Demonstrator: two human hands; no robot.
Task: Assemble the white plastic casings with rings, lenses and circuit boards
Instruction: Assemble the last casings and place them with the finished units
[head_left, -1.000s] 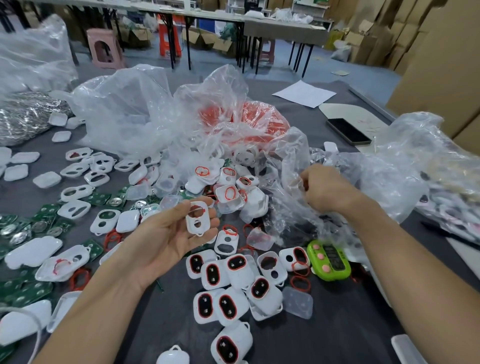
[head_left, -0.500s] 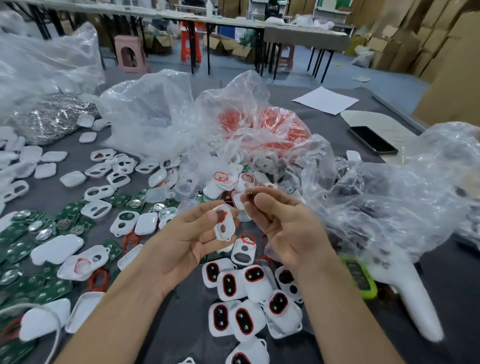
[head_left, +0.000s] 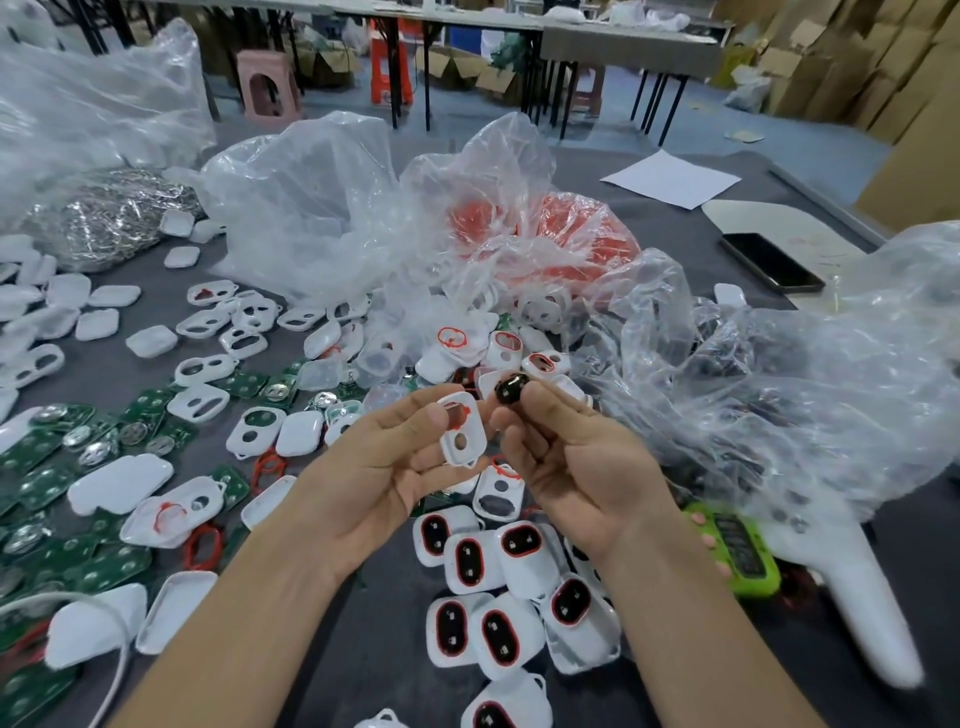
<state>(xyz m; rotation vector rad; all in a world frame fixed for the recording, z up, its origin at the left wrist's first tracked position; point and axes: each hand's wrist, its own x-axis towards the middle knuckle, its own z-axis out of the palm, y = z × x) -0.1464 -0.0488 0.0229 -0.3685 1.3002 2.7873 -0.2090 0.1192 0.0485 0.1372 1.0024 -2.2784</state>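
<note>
My left hand (head_left: 384, 462) holds a white plastic casing (head_left: 462, 434) upright between thumb and fingers; a red ring sits in its upper opening. My right hand (head_left: 576, 457) pinches a small black oval lens (head_left: 510, 389) at the fingertips, just right of the casing and slightly above it, apart from it. Below my hands lies a cluster of assembled casings (head_left: 514, 592) with red rings and black lenses. Empty casings (head_left: 205, 366) and green circuit boards (head_left: 47, 467) are spread over the table's left side.
Clear plastic bags stand behind the parts; one bag (head_left: 545, 234) holds red rings, and a bag (head_left: 779, 395) lies at the right. A green device (head_left: 735, 548) and a white tool (head_left: 857, 587) rest at the right. A phone (head_left: 769, 260) and paper (head_left: 670, 179) lie farther back.
My right hand came out of the bag at the right and moved left to the casing, now showing a black lens at its fingertips. The left hand kept holding the casing.
</note>
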